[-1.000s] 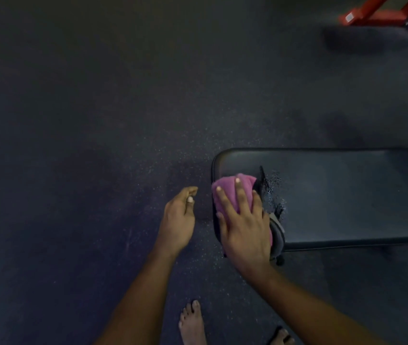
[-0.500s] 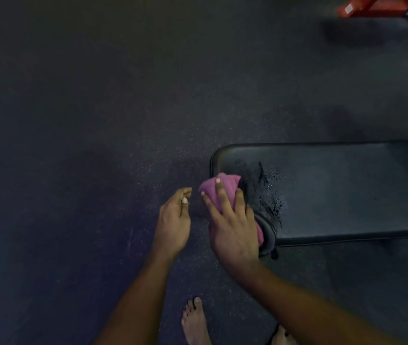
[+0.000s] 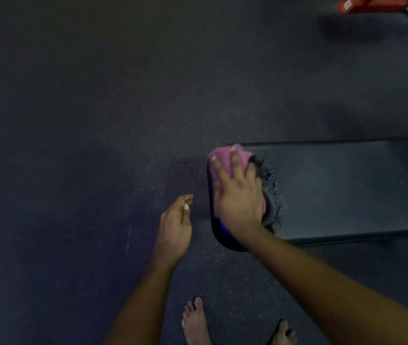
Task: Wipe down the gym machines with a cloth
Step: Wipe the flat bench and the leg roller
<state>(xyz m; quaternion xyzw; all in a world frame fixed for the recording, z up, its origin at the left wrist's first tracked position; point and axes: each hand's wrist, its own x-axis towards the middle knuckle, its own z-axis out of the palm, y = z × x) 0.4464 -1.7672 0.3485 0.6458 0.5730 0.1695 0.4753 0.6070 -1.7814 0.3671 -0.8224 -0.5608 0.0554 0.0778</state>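
We note right hand (image 3: 237,195) flat, fingers spread, pressing pink cloth (image 3: 225,159) onto rounded end of bench pad (image 3: 347,188), beside cracked upholstery (image 3: 272,180) | spread palm likely for broad wiping contact | left hand (image 3: 174,225) loosely curled, holding nothing, off the pad's end.

bench pad (image 3: 347,185) cut off right, pink cloth (image 3: 222,158) mostly under blurred right hand (image 3: 237,195)

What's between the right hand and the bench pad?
The pink cloth. The right hand presses it with straight fingers onto the left end of the bench pad. This shows in the head view, the only one.
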